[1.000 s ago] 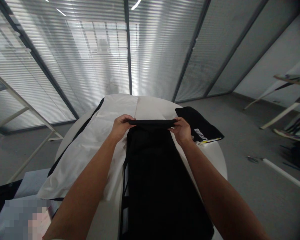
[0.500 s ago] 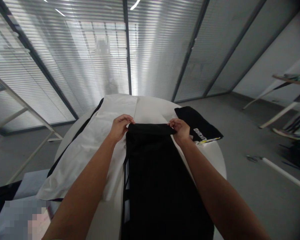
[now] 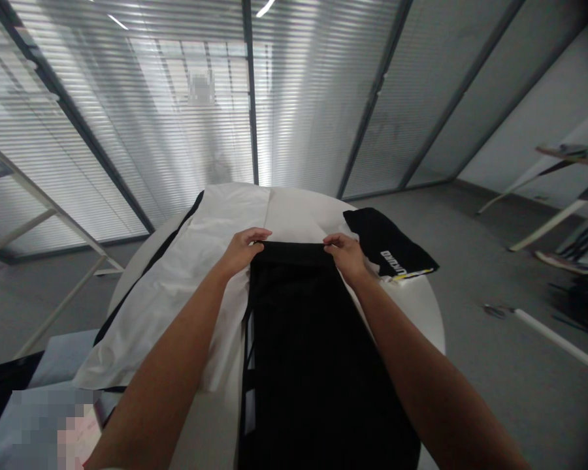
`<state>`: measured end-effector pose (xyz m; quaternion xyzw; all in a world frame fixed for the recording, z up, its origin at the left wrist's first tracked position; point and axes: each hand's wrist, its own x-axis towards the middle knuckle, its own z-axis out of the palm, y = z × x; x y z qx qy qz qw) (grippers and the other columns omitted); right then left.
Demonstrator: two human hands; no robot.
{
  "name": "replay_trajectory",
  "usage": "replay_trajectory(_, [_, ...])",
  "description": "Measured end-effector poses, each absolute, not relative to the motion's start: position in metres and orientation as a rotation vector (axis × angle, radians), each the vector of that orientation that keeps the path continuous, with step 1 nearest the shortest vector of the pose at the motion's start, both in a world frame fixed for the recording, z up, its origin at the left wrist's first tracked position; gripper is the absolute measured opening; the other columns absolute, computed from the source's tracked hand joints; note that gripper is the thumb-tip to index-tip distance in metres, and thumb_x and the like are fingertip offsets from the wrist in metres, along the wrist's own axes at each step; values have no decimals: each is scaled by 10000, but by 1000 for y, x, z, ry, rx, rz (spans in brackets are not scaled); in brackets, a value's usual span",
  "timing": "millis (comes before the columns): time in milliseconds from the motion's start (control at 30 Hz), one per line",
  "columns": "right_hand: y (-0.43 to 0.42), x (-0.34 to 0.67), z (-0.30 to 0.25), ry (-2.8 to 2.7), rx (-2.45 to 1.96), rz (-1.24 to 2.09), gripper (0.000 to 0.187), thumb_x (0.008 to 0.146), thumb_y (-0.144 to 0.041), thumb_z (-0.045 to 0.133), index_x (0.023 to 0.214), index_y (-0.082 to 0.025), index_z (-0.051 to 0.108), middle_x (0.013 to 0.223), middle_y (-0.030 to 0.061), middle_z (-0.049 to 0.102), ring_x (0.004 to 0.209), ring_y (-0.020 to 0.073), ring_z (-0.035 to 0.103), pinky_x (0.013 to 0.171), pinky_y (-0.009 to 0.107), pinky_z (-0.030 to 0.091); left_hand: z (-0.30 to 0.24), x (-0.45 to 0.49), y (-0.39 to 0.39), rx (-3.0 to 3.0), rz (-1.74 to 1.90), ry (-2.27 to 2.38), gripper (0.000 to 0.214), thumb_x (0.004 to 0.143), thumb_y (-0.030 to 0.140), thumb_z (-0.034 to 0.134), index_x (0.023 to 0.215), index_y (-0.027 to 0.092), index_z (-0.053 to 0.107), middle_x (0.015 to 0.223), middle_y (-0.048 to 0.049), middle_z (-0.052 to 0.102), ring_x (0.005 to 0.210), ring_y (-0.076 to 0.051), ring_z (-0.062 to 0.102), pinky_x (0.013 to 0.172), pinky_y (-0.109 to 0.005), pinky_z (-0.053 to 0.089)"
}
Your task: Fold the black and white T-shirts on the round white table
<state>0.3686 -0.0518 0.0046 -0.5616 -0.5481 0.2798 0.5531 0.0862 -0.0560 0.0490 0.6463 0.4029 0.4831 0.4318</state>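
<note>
Black pants [image 3: 318,352] lie lengthwise toward me, with a band along the far edge and white patches down the left side. At the far left corner, my left hand [image 3: 242,251] has thumb and fingers closed on the band. My right hand [image 3: 347,256] pinches the band's far right corner. The band is stretched straight between the two hands. Under and left of my left forearm, a white garment [image 3: 171,287] with a black edge is spread out. A folded black garment [image 3: 389,238] with white lettering sits just beyond my right hand.
The round white table [image 3: 294,212] carries the clothes. At lower left are papers [image 3: 71,359], partly blurred out. A white metal frame [image 3: 53,209] stands on the left. On the right are a wooden-topped table [image 3: 568,155] and a white pole [image 3: 558,343] near the floor.
My hands have come slightly closer together at the far edge of the black pants. The band looks flatter and narrower between them. The other garments have stayed put.
</note>
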Motion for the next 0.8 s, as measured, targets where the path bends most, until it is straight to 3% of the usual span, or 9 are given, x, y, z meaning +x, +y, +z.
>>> replay_trajectory(67, [-52,370,3,-1349,-1365,623,215,615,-230,588,811,-188,664,858,31,691,842,204,626,814,344,473,49,86,-56,1564,1235,967,336,635,100,595,940,173,716,1037,-60,708,1040,-206,628,948,-372,470])
replay_trajectory(167, [-54,370,5,-1437,-1420,552,245,641,-210,565,858,-186,676,905,42,704,880,215,638,847,358,479,52,84,-57,1391,1245,876,374,648,114,562,993,189,686,1079,-72,689,1125,-247,600,753,-313,526])
replay_trajectory(300, [-57,368,10,-1603,-1503,377,257,669,-152,542,868,-202,697,954,45,705,959,216,631,927,363,454,54,81,-59,1369,1129,861,481,604,75,537,1050,205,657,1138,-86,659,1196,-279,564,630,-243,502])
replay_trajectory(433, [-58,366,12,-1643,-1527,315,267,689,-120,531,874,-210,702,985,48,701,978,208,629,943,357,450,50,80,-57,1662,922,953,628,569,22,484,1144,214,650,1224,-92,636,1202,-278,561,820,-362,528])
replay_trajectory(567, [-57,368,11,-1617,-1525,340,270,698,-119,519,879,-207,699,970,45,703,951,199,640,923,348,463,47,79,-56,2037,836,1035,645,589,0,499,1173,220,664,1265,-62,623,1217,-238,542,1091,-427,371])
replay_trajectory(800, [-50,372,1,-1510,-1493,414,264,685,-155,526,885,-195,694,956,47,710,974,208,646,917,360,467,49,82,-59,2053,816,1060,478,749,151,592,1221,211,640,1293,-70,614,1226,-239,537,1103,-418,359])
